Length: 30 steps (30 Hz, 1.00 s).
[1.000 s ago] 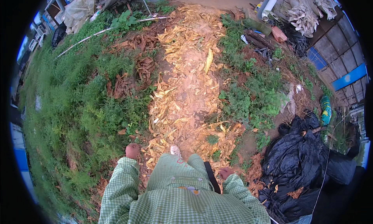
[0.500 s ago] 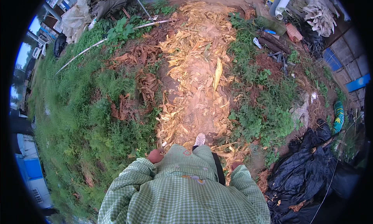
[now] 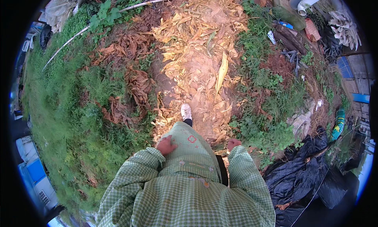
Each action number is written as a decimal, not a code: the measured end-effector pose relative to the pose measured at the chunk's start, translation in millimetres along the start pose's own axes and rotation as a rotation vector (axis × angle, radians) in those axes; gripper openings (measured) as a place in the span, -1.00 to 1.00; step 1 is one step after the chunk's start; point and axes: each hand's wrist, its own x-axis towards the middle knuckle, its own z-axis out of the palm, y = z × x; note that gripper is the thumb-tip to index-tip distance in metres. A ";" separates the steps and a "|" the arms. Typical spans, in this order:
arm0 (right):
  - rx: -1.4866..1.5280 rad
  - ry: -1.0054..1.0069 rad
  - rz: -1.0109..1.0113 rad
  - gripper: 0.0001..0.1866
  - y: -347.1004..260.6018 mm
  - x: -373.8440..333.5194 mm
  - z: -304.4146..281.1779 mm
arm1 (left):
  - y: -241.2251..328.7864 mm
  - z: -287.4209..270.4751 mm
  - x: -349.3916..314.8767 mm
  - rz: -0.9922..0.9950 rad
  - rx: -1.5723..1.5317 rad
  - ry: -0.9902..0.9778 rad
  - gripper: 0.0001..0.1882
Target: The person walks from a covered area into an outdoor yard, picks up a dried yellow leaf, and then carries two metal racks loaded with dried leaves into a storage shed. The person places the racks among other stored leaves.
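Note:
My left hand [image 3: 167, 145] hangs beside the front of my green checked smock [image 3: 183, 160], near or against the cloth. Its fingers look loosely curled, and I see nothing in them. On the other side my right hand [image 3: 234, 144] is held out from the smock over the path, closed in a loose fist with no object showing. Below the hem, one white shoe [image 3: 186, 111] stands forward on a path of dry yellow leaves [image 3: 197, 69]. A long yellow leaf [image 3: 222, 74] lies ahead on it.
Green weeds [image 3: 67, 120] flank the path, with brown withered leaves [image 3: 138, 85] at its left edge. Black plastic sheeting [image 3: 291, 179] is heaped at the right. Farther off lie dark logs [image 3: 289, 38], a white pipe [image 3: 315, 0] and a pale pole [image 3: 67, 46].
I have moved forward along the path. The shoe now showing is farther left and ahead. My right hand has swung forward into fuller view; my left hand has shifted slightly up and right.

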 end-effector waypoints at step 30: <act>-0.344 -0.092 -0.050 -0.51 -63.0 498.3 161.6 | 64.3 14.1 165.3 -0.481 0.085 0.156 0.10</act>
